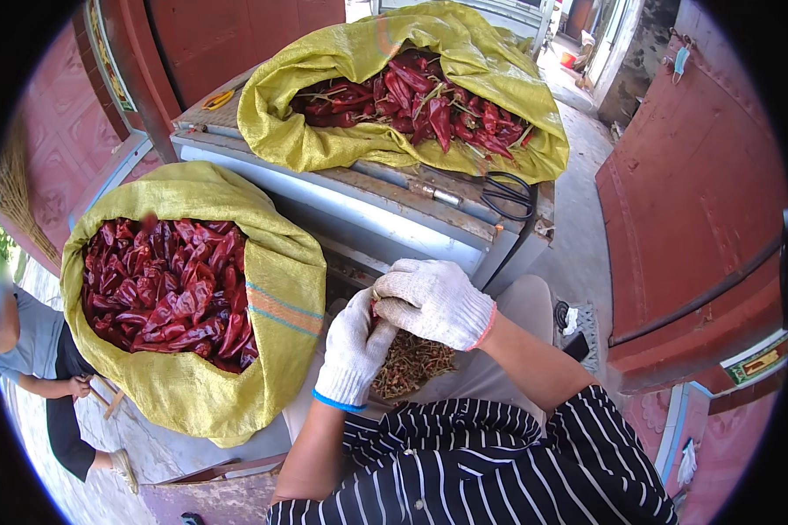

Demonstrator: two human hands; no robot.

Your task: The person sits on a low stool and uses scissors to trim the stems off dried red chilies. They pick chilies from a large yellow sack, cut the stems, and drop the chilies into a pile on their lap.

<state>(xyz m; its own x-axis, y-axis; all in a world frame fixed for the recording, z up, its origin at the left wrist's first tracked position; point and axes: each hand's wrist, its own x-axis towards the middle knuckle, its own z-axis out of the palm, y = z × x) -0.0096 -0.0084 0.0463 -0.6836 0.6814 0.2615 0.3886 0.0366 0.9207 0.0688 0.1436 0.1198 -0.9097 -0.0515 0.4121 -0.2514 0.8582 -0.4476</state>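
Observation:
My left hand (354, 351), in a white knit glove with a blue cuff, meets my right hand (433, 302), gloved in white with a red cuff. Between their fingers shows a bit of a red chili pepper (374, 312), mostly hidden by the gloves. Below them, between my knees, lies a heap of dry chili stems (414, 367). To the left stands a yellow woven sack (289, 275), its rim rolled down, full of dried red chilies (171, 289). Ahead, a second yellow woven sack (308, 147) lies open, showing red chilies with stems (427, 105).
The second sack rests on a worn metal-edged bench (341, 197). On it lie black-handled scissors (509, 195), a metal-tipped tool (443, 194) and a yellow-handled tool (218, 100). Red doors (689, 197) stand at the right. Another person (39, 348) sits at the far left, near a straw broom (23, 184).

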